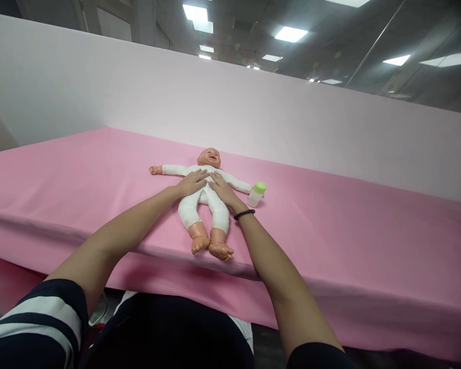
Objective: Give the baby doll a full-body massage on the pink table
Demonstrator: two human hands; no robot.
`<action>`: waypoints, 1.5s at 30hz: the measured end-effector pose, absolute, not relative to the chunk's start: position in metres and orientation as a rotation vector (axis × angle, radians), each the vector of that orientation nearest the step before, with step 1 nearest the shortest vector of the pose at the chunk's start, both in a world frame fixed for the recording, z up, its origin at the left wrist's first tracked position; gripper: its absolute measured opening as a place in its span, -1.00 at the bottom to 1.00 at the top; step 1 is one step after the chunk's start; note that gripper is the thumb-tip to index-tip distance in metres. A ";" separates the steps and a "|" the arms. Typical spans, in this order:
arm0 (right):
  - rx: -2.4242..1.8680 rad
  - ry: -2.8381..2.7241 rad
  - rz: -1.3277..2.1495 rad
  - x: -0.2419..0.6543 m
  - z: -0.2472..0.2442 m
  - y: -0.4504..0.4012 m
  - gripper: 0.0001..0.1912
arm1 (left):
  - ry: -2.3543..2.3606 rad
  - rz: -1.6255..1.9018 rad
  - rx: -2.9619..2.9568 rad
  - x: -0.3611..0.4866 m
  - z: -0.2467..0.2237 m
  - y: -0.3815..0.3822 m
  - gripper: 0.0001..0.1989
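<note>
A baby doll [223, 215] with a white cloth body lies on its back, its arms spread and its feet toward me. My left hand [193, 183] rests flat on one side of its belly, fingers stretched out. On the other side my right hand [222, 188] lies flat too, a dark beaded bracelet [244, 214] round the wrist. The fingertips of both hands come close together at the middle of the doll's body. Beside the doll's hand on the right stands a small translucent bottle [255, 198] with a green cap; neither of my hands touches it.
Pink cloth covers the table [330, 236] and hangs over its front edge, near the doll's feet. Behind the table runs a low white wall [253, 113], with dark glass [238, 31] above it reflecting ceiling lights.
</note>
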State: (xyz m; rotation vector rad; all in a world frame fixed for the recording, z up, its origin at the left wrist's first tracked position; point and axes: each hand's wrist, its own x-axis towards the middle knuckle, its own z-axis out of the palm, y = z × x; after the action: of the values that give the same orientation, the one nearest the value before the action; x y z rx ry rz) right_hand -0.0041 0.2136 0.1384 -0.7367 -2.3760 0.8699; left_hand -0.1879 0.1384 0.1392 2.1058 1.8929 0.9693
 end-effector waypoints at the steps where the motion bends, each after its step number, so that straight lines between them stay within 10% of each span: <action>1: -0.774 -2.379 0.871 -0.004 0.139 0.213 -0.28 | 1.940 0.954 2.058 -0.188 0.139 0.139 -0.40; 14: -0.746 -2.219 0.513 -0.005 0.145 0.203 -0.67 | 2.103 1.147 2.056 -0.176 0.149 0.118 -0.65; 45: -1.026 -2.483 0.722 -0.006 0.141 0.215 -0.16 | 2.084 0.869 1.782 -0.195 0.137 0.141 -0.13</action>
State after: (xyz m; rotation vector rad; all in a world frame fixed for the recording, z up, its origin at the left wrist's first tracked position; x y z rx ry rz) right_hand -0.0057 0.2149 0.1414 -1.0262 -2.4829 0.7221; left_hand -0.1948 0.1408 0.1372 1.7818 2.0836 0.8686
